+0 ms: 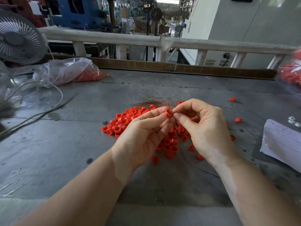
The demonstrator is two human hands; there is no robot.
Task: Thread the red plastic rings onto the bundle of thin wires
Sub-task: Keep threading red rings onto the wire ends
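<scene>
Mid-threading: the left hand [143, 136] pinches one red ring [168, 113], the right hand [206, 128] apparently pinches the wire bundle [154, 101] just beside it, so next the ends must enter the bore.

Ring pile [123, 123] mid-tabletop [65, 152]; fan [17, 38] and bag [65, 70] behind-left of pile; paper stack [283, 142] right.

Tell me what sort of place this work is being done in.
Most likely a factory or workshop floor. The worn metal workbench holds a heap of loose red rings and a plastic bag of more, and a big blue machine stands behind the railing.
</scene>
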